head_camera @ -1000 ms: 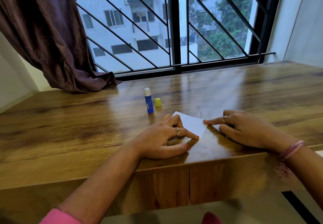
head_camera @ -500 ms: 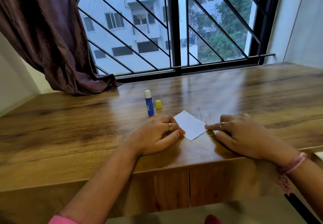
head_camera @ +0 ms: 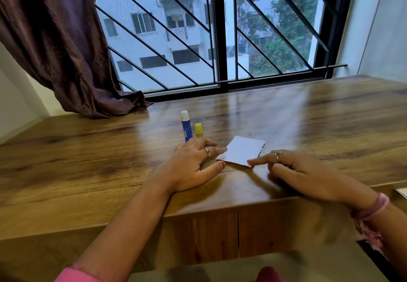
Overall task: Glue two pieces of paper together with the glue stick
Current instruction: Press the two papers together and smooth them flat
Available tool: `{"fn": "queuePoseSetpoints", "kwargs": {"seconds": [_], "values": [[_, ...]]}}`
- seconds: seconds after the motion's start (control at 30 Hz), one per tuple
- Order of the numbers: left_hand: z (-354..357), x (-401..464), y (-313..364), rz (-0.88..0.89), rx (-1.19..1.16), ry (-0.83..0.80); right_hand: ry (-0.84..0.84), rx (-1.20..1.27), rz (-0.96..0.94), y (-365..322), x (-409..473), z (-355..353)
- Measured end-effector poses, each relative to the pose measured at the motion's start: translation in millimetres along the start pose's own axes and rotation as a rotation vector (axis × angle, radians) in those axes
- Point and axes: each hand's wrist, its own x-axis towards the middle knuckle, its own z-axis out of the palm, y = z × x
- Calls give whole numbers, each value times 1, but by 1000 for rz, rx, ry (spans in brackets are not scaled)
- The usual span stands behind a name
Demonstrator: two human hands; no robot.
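A small white piece of paper (head_camera: 241, 151) lies flat on the wooden table (head_camera: 88, 162) between my hands. My left hand (head_camera: 193, 165) rests on the table at the paper's left corner, fingertips touching its edge, fingers apart. My right hand (head_camera: 295, 169) rests to the right, its index finger pressing the paper's near corner, the other fingers curled. A blue glue stick (head_camera: 186, 128) stands upright and uncapped just behind my left hand. Its yellow cap (head_camera: 198, 128) stands beside it. I cannot tell whether a second sheet lies under the paper.
A dark curtain (head_camera: 66, 46) hangs at the back left and drapes onto the table. A barred window (head_camera: 220, 35) runs along the table's far edge. A white paper edge (head_camera: 402, 192) shows at the far right. The table's front edge (head_camera: 220, 211) is close below my wrists.
My left hand slid off the paper to its left side, uncovering most of the sheet. My right index finger moved from the far right corner to the near corner.
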Motion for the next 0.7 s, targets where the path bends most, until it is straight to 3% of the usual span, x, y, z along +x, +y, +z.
{"fn": "queuePoseSetpoints", "kwargs": {"seconds": [0.1, 0.23, 0.43, 0.53, 0.63, 0.7], "values": [[-2, -1, 2, 51, -62, 50, 31, 17, 10, 7, 1, 2], [-4, -3, 7, 148, -181, -8, 22, -36, -3, 7, 2, 4], [-3, -2, 14, 233, -32, -124, -63, -136, -75, 0, 0, 3], [-3, -2, 14, 227, -26, -148, -54, 48, -48, 2, -3, 2], [-3, -2, 14, 220, -52, -132, 81, 328, 67, 6, 1, 2], [-2, -2, 14, 219, -66, -121, 148, 373, 127, 7, 3, 4]]}}
